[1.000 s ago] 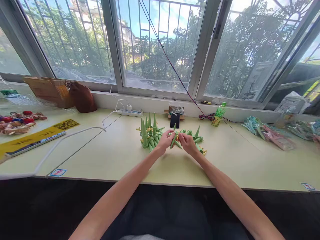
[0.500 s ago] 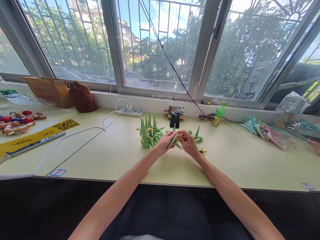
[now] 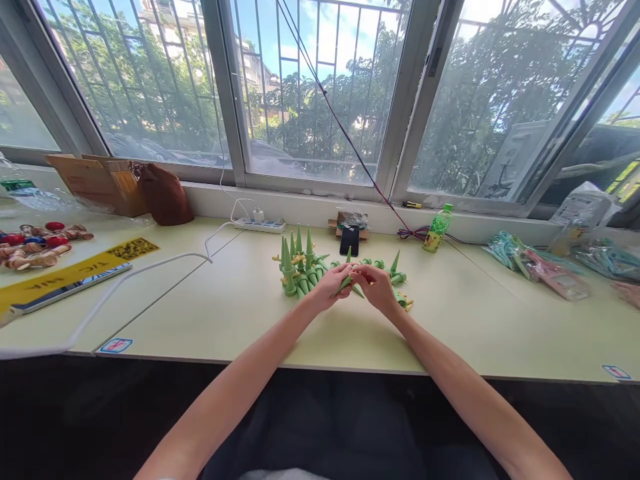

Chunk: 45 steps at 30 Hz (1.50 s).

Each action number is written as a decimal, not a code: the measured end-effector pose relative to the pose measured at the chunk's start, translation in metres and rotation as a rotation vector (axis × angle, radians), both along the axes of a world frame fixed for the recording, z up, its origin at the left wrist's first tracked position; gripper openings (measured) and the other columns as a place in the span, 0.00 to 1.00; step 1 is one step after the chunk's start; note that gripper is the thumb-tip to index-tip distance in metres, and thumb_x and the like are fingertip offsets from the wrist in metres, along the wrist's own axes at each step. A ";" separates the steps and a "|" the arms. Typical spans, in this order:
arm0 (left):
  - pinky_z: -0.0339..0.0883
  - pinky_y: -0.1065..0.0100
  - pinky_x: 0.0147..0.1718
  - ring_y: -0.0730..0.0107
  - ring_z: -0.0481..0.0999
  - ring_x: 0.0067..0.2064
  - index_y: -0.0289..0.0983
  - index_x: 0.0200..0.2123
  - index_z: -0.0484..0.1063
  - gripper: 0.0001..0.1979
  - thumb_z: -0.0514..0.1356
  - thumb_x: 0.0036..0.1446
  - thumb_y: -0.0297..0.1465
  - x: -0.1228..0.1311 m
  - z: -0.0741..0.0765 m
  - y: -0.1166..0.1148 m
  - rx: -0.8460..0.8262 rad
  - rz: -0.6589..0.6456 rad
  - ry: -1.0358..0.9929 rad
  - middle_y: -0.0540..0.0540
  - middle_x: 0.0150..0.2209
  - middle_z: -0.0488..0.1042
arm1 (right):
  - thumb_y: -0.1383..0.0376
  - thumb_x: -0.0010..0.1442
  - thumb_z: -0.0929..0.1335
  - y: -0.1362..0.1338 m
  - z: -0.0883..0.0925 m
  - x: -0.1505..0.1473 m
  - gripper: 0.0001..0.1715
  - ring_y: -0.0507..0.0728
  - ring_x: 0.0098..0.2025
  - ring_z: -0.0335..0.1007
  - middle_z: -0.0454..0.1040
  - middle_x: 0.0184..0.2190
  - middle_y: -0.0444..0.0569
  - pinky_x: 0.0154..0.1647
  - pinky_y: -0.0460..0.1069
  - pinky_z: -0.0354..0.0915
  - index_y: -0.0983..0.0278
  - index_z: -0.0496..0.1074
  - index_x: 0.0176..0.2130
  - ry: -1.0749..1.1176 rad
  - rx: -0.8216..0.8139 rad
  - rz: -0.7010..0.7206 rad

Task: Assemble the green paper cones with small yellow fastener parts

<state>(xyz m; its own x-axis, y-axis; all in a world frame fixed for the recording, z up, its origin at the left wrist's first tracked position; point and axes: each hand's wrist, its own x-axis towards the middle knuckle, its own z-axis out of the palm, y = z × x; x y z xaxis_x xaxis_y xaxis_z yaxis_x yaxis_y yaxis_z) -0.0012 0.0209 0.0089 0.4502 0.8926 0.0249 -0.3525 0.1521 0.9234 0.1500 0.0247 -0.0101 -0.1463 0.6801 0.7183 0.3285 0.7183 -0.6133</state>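
My left hand point(image 3: 334, 285) is closed around a green cone-shaped piece point(image 3: 342, 287), whose pointed end tilts down towards me. My right hand point(image 3: 374, 284) has its fingertips pinched together at the upper end of the same piece; whatever small part they may grip is hidden. To the left stands a cluster of similar green cones point(image 3: 289, 275) with small yellow parts, some upright and some lying down. More green pieces point(image 3: 397, 276) lie to the right, partly behind my right hand. Another green tip point(image 3: 349, 253) shows just behind my hands.
A black phone point(image 3: 349, 240) leans on a small cardboard box behind the hands. A green drink bottle point(image 3: 438, 229) and a power strip point(image 3: 261, 225) stand near the window. Wooden toys point(image 3: 40, 247) and a white cable point(image 3: 135, 275) are at left; bagged items point(image 3: 545, 267) at right.
The cone in my left hand has tilted slightly, and my right fingertips have moved a little left, closer against it. Everything else stays in place.
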 end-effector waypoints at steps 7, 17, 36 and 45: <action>0.45 0.79 0.13 0.83 0.54 0.16 0.36 0.39 0.69 0.11 0.62 0.58 0.37 0.000 -0.002 0.000 0.001 0.010 0.009 0.56 0.21 0.60 | 0.56 0.61 0.68 -0.004 0.004 -0.001 0.14 0.50 0.21 0.59 0.72 0.21 0.45 0.25 0.46 0.59 0.63 0.77 0.31 -0.025 0.071 -0.062; 0.43 0.79 0.13 0.84 0.53 0.15 0.36 0.35 0.67 0.10 0.62 0.58 0.36 0.001 0.002 -0.002 -0.012 0.023 0.020 0.56 0.19 0.60 | 0.55 0.61 0.68 -0.004 0.003 -0.002 0.16 0.50 0.21 0.59 0.71 0.20 0.44 0.26 0.46 0.58 0.63 0.77 0.29 -0.042 0.088 -0.094; 0.43 0.79 0.13 0.84 0.52 0.15 0.36 0.35 0.66 0.12 0.62 0.57 0.39 0.001 -0.002 0.000 -0.002 0.009 0.028 0.56 0.19 0.59 | 0.54 0.61 0.68 -0.008 0.006 -0.004 0.17 0.50 0.21 0.56 0.66 0.18 0.42 0.26 0.46 0.56 0.63 0.75 0.27 -0.051 0.085 -0.104; 0.42 0.79 0.12 0.84 0.52 0.15 0.36 0.37 0.68 0.12 0.62 0.58 0.38 0.001 -0.004 0.002 -0.008 0.010 0.013 0.56 0.20 0.59 | 0.51 0.61 0.67 -0.008 0.006 -0.004 0.20 0.50 0.21 0.55 0.65 0.17 0.42 0.26 0.46 0.56 0.62 0.74 0.27 -0.065 0.080 -0.120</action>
<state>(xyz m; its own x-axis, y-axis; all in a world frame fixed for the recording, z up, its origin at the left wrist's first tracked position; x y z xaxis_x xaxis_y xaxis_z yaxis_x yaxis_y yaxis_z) 0.0002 0.0229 0.0046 0.4414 0.8972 0.0123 -0.3422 0.1556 0.9266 0.1462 0.0169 -0.0042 -0.1157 0.6367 0.7624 0.4519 0.7172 -0.5304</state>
